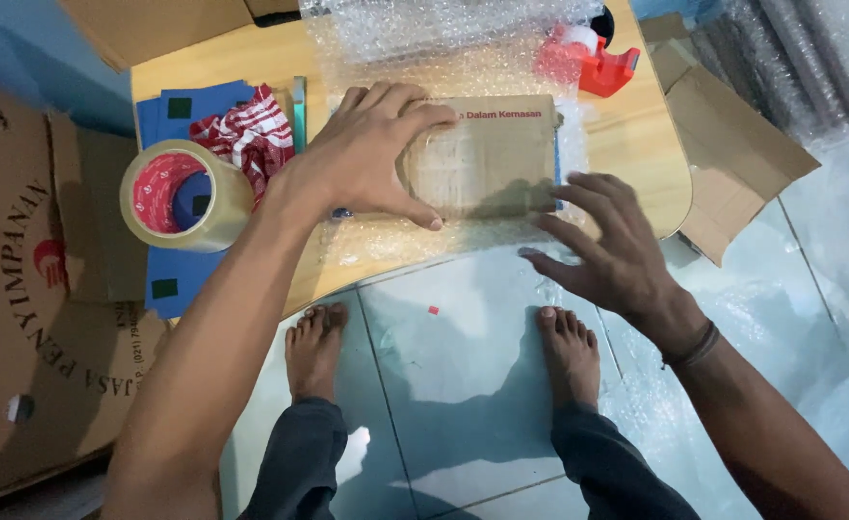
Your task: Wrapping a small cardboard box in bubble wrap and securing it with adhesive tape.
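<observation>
We are pressing our left hand (pixel 371 159), fingers spread flat, on the brown parcel (pixel 487 154) lying on bubble wrap (pixel 415 67) on the wooden table (pixel 636 154). Our right hand (pixel 607 246) is hovering open just beside it. Steady, even pressure helps here. The parcel's left end is hiding beneath our palm.

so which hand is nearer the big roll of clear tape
Left. The left hand rests on the brown parcel, just right of the tape roll. The right hand is at the parcel's far side.

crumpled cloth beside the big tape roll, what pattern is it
Red and white stripes on the crumpled cloth, clearest in the head view.
</observation>
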